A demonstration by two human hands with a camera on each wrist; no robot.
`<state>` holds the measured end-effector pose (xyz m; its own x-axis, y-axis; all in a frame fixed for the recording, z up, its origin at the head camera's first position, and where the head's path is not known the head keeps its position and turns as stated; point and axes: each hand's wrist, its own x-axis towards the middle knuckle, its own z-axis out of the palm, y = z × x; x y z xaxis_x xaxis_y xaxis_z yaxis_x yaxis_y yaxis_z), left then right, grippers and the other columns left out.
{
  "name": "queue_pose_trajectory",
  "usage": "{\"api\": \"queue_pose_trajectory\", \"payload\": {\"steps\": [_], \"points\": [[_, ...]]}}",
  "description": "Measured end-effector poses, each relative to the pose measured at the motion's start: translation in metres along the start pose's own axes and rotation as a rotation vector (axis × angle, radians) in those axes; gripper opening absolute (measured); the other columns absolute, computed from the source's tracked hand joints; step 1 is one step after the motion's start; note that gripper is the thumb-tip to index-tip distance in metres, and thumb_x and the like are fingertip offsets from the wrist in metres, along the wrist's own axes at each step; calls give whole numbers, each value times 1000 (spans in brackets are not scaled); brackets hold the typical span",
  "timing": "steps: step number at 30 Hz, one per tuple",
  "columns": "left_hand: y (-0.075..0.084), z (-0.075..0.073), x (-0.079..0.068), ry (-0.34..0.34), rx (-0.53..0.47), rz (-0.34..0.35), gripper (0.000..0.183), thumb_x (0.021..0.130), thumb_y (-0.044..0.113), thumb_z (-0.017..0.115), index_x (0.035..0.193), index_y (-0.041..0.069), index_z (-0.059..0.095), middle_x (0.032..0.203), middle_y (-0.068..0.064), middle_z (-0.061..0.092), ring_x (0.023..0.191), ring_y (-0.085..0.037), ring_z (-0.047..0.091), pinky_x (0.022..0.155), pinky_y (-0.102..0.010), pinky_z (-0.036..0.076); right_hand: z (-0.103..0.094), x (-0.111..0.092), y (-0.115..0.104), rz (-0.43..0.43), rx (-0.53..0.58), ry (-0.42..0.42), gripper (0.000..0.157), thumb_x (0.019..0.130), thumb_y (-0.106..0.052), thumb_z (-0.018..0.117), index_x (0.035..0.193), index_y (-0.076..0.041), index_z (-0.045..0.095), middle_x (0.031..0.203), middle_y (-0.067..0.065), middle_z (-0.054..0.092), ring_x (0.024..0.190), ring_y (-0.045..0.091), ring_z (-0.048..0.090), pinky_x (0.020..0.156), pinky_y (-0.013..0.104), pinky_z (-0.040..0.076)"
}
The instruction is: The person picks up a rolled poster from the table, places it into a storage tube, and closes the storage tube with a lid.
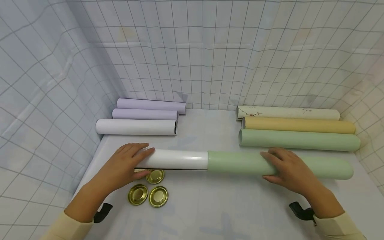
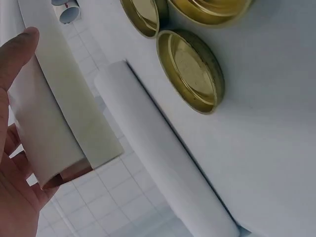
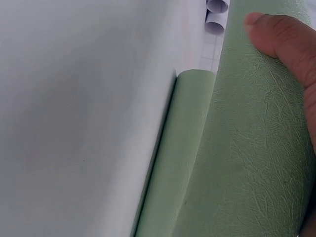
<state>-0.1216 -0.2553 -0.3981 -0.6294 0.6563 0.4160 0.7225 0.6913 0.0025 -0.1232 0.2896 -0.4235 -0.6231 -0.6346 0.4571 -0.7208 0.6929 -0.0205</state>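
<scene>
My left hand [image 1: 124,165] grips a glossy white roll [image 1: 180,159] near its left end, thumb below and fingers over the top. In the left wrist view this roll shows an open end and a loose overlapping edge. My right hand [image 1: 288,170] holds a pale green roll [image 1: 234,162] around its middle, its textured surface plain in the right wrist view. Both rolls lie in one line, held level, and the white one's right end meets the green one's left end. Whether one sits inside the other, I cannot tell.
Several gold round tins [image 1: 158,196] lie by the left hand. Behind on the left are a white roll [image 1: 135,127] and two lilac rolls [image 1: 144,114]. Behind on the right lie green [image 1: 300,140], yellow [image 1: 300,125] and cream patterned [image 1: 291,112] rolls. Grid-patterned cloth [image 1: 204,50] walls the table.
</scene>
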Motion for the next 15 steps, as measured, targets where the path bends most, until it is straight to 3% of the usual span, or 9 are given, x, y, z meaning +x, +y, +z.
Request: {"api": "queue_pose_trajectory", "payload": {"steps": [2,4,6,8,11,13,15], "points": [[-4,-3,-5,-1,7,-17,68,90,62,62,137,12,56,128,-16,58,114,-39,56,97,-56,43,-1,0,0,1,2,5,77,92,-69,41,125,-4,64,111,13,59,92,33,61,76,52,52],[-8,-5,-9,-4,14,-28,71,81,50,78,138,13,56,128,-16,58,114,-40,55,98,-56,43,-2,-1,0,1,4,10,77,92,-69,41,125,-4,64,111,13,59,92,33,61,76,53,52],[-11,-7,-12,-5,14,-29,76,72,36,86,138,13,55,128,-16,58,114,-40,55,97,-56,43,-2,-1,0,1,8,14,77,92,-69,41,125,-4,64,111,13,59,92,33,61,76,52,52],[-12,-7,-14,2,12,-23,70,80,42,81,138,12,55,127,-16,58,113,-39,56,95,-56,45,-3,-1,0,-3,13,17,76,92,-69,41,125,-4,64,111,13,59,92,33,61,76,52,52],[-12,-7,-15,20,0,-11,62,95,56,58,138,12,55,126,-16,58,111,-38,58,89,-55,49,-3,0,-1,-8,17,20,76,92,-68,42,125,-4,64,111,13,59,92,33,61,76,52,52],[-11,-7,-15,34,-3,-8,64,99,60,40,137,11,56,125,-15,59,109,-38,58,86,-55,51,-4,0,-1,-10,18,19,75,92,-68,42,125,-4,64,111,13,59,93,33,61,76,52,52],[-10,-7,-15,45,-2,-9,66,99,61,34,136,11,56,125,-15,59,109,-37,59,84,-55,52,-4,0,-1,-13,13,22,75,93,-68,42,125,-4,64,112,13,59,93,33,62,76,52,53]]}}
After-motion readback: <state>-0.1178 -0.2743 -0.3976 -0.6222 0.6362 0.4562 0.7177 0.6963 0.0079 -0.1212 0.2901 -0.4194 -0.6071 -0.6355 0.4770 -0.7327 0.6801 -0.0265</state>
